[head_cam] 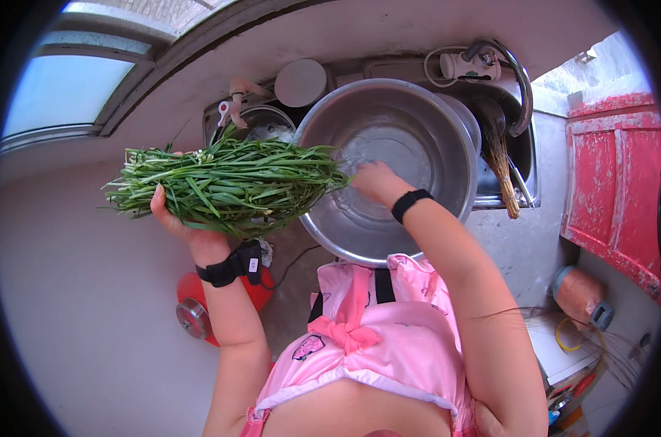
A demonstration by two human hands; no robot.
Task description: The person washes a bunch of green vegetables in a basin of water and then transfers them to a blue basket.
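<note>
My left hand (pixel 172 218) holds up a thick bunch of garlic chives (pixel 232 185), its thumb at the front near the pale cut ends. The bunch lies level, and its leaf tips reach over the left rim of a large stainless steel basin (pixel 347 248). Inside that basin is what looks like shallow clear water (pixel 401 158). Low over it, beside the leaf tips, is my right hand (pixel 378 181), fingers pointing down and left. Those fingertips are blurred, so whether they grip anything is unclear.
Behind the basin stand a white plastic tap (pixel 235 109) and a round lidded container (pixel 300 83). At right, a straw brush (pixel 504 175) leans in the sink (pixel 534 164) under a curved faucet (pixel 522 87). A red thermos-like vessel (pixel 194 295) sits low at left. A peeling red cabinet (pixel 614 180) flanks the right.
</note>
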